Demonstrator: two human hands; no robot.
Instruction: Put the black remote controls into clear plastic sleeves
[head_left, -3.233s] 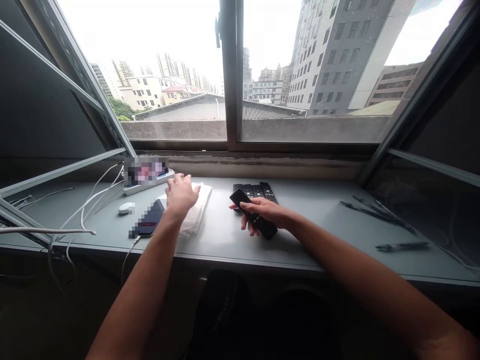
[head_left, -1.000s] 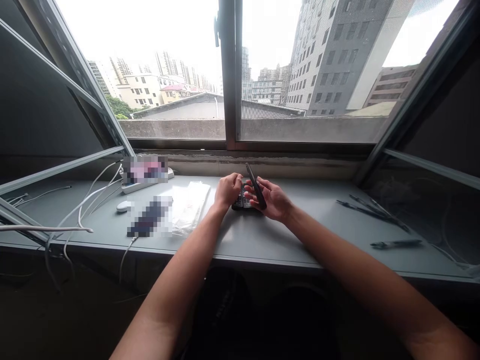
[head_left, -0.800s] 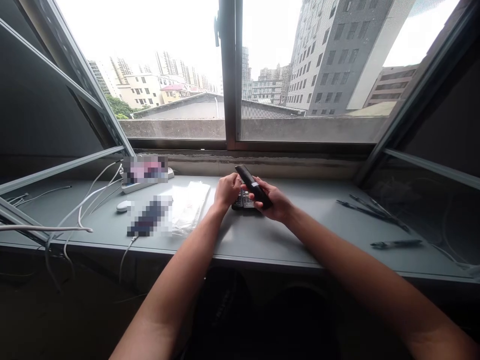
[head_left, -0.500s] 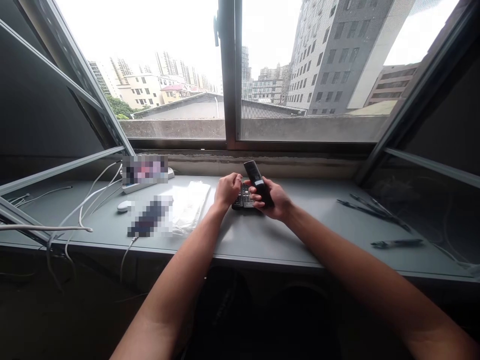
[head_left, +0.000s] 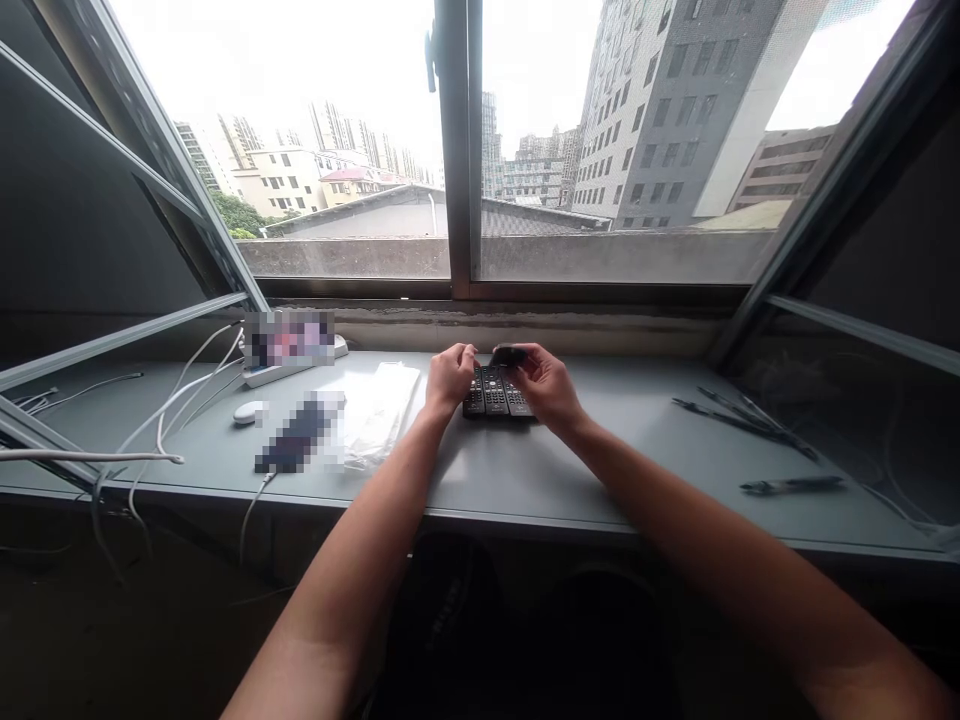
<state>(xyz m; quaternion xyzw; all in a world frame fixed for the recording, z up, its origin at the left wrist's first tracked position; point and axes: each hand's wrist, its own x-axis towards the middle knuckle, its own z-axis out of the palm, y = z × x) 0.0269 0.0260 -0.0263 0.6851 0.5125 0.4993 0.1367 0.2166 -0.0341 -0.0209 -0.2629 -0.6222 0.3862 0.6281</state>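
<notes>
Several black remote controls (head_left: 496, 398) lie side by side on the grey desk. Above their far ends, my right hand (head_left: 551, 388) grips a black remote (head_left: 508, 355), now seen nearly end-on. My left hand (head_left: 451, 378) is closed beside the left end of the row, its thumb and forefinger pressed together close to the held remote. Whatever that pinch holds, if anything, is too small to make out.
Left of my hands lie a white plastic bag (head_left: 384, 410), a blurred dark device (head_left: 298, 435) with a cable, a white round object (head_left: 245, 412) and a power strip (head_left: 296, 372). Pens (head_left: 793, 486) lie on the desk (head_left: 637, 450) at right. A window stands behind.
The remote in my right hand has tipped from upright to nearly flat and moved away from me. More of the row beneath now shows. My left hand has barely moved.
</notes>
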